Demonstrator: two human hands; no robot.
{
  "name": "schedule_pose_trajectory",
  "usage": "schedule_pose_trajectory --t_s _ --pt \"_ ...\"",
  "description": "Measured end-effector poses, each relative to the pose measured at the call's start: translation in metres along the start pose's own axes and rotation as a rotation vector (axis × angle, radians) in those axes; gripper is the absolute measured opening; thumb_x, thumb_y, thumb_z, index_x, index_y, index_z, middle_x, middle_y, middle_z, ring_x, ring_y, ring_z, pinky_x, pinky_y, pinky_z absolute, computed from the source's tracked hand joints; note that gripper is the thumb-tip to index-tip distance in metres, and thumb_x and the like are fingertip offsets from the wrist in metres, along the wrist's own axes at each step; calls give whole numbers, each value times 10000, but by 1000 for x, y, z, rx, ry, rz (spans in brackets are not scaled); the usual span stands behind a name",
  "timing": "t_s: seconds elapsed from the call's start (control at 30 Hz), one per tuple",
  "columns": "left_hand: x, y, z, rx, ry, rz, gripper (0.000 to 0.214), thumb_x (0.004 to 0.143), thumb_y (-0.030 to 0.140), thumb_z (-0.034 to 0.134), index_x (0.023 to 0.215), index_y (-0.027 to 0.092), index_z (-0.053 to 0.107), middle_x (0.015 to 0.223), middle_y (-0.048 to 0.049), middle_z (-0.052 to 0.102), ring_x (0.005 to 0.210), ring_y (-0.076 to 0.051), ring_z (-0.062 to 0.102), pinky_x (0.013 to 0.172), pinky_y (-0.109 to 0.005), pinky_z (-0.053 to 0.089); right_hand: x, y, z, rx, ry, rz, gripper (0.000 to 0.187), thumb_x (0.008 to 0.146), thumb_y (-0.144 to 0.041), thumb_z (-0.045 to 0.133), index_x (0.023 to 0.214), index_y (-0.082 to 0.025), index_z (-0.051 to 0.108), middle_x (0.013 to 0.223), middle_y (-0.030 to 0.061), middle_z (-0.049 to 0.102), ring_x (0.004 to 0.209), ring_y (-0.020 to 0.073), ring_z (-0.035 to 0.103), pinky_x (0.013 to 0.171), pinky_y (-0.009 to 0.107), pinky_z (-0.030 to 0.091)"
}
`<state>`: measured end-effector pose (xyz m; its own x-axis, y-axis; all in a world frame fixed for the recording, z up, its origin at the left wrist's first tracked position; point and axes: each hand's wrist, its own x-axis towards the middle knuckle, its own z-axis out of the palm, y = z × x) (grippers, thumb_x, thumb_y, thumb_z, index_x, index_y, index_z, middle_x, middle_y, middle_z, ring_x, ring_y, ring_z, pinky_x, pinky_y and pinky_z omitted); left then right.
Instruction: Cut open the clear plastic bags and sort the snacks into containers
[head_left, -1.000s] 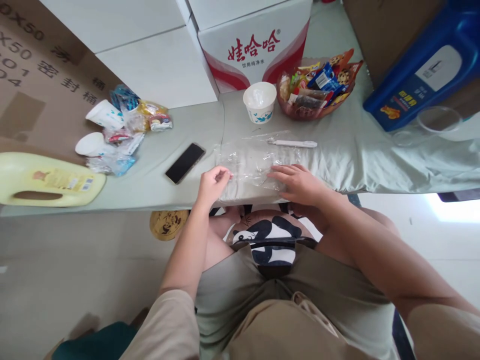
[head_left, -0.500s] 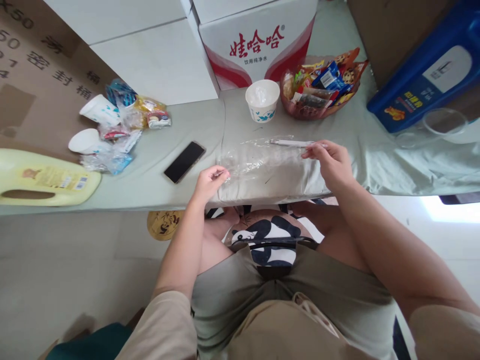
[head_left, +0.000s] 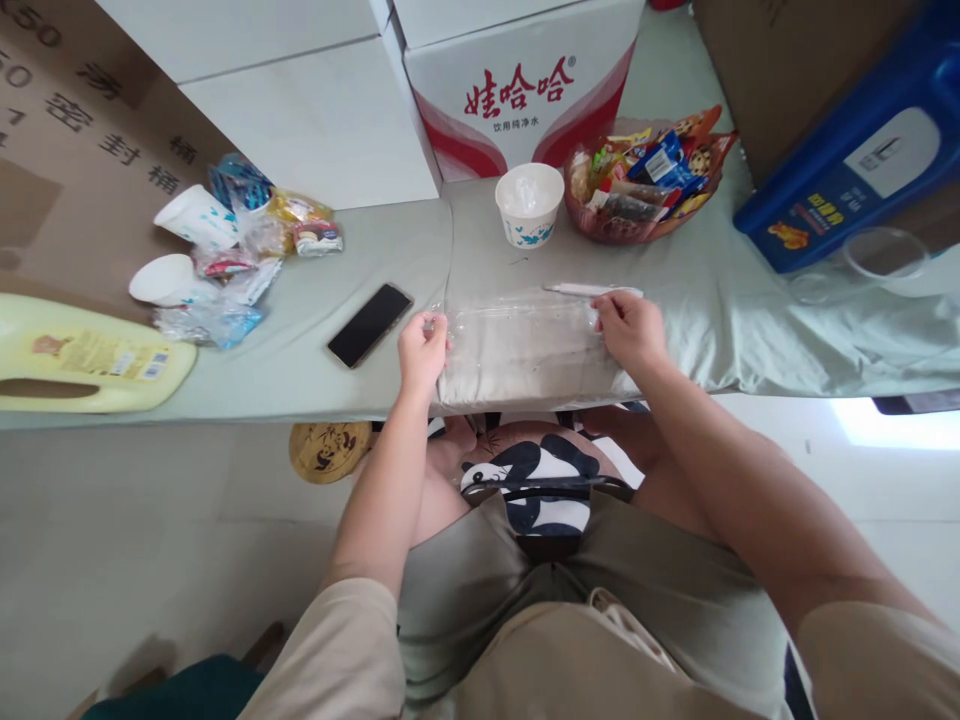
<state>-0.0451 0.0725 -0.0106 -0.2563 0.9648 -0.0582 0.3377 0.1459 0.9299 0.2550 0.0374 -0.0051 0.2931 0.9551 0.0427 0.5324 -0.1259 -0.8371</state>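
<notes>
A thin sheet of clear plastic film [head_left: 525, 312] stretches between my hands, just over the cloth; whether it is a bag I cannot tell. My left hand [head_left: 424, 352] pinches its left edge with closed fingers. At the right end, my right hand [head_left: 628, 325] has its thumb and fingers closed on the film's other edge. Just beyond the right hand lies a slim white stick-like thing [head_left: 574, 290], partly hidden by the fingers; its kind is unclear. To the left of my left hand rests a black phone [head_left: 370, 325]. A paper cup [head_left: 529, 208] with clear plastic inside stands behind the film.
Behind is a snack basket [head_left: 652, 225] and a white-red carton [head_left: 517, 110]. A blue jug [head_left: 847, 170] and a clear cup [head_left: 885, 262] are at right. Paper cups [head_left: 196, 217], wrappers [head_left: 225, 322] and a yellow jug [head_left: 90, 355] lie left. The cloth-covered table [head_left: 360, 395] ends near my knees.
My right hand has let go of the white stick and moved left and slightly down onto the film's edge. My left hand has shifted slightly up. The film now looks straighter.
</notes>
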Motion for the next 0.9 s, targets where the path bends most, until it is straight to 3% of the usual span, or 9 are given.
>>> schedule_pose_trajectory --t_s 0.1,0.23,0.37,0.47,0.57,0.63,0.73,0.8,0.9 --pt "5 0 1 244 -3 68 116 882 336 635 893 221 651 522 35 583 473 -149 547 524 -268 409 4 7 4 -277 63 -106 265 914 -402 509 881 -228 706 733 75 718 731 261 678 696 363 505" --pt "7 0 0 516 48 155 117 871 345 645 844 232 652 647 -19 629 676 -221 631 717 -346 473 0 8 4 -442 33 -133 320 874 -350 559 1143 -236 690 941 117 741 805 297 663 714 405 529" --pt "14 -4 -1 488 93 345 180 778 279 752 925 225 664 1000 -114 685 1018 -286 638 965 -430 483 -7 1 -2 -508 0 -222 507 871 -293 539 1370 -222 592 1276 196 611 1033 368 632 837 520 550" --pt "20 -6 1 444 -31 373 283 747 214 776 1012 222 677 1088 -119 693 1091 -295 625 1046 -474 462 -16 -1 -10 -554 -139 -360 671 796 -192 568 1464 -240 523 1424 204 517 1266 431 532 1005 628 478" --pt "22 -3 4 307 -202 308 292 785 164 717 1067 221 668 952 -53 705 934 -212 661 961 -398 519 -29 0 -18 -567 -404 -470 799 727 -192 628 1504 -299 473 1527 167 457 1419 474 405 1117 715 361" --pt "20 1 8 186 -291 283 271 818 151 672 1081 218 657 911 -25 690 878 -165 667 894 -333 541 -35 -1 -23 -495 -533 -513 792 749 -272 663 1512 -319 454 1545 143 453 1463 461 372 1163 701 331" --pt "12 11 17 49 -412 235 232 836 175 658 1062 222 646 978 -22 671 798 -127 681 742 -266 552 -36 -8 -20 -307 -518 -487 691 850 -425 637 1499 -270 457 1508 157 508 1435 392 455 1172 607 393" --pt "5 18 24 -5 -501 188 230 831 202 667 1059 226 639 1024 -29 662 684 -104 668 601 -237 521 -32 -16 -12 -204 -480 -410 734 843 -463 663 1498 -215 445 1461 184 559 1348 364 551 1120 551 466" --pt "-1 28 31 -85 -605 139 298 800 245 707 1085 238 622 1023 -29 666 573 -85 629 475 -217 454 -25 -25 0 -94 -550 -238 767 783 -379 721 1474 -184 451 1246 155 702 1005 280 701 917 456 572"
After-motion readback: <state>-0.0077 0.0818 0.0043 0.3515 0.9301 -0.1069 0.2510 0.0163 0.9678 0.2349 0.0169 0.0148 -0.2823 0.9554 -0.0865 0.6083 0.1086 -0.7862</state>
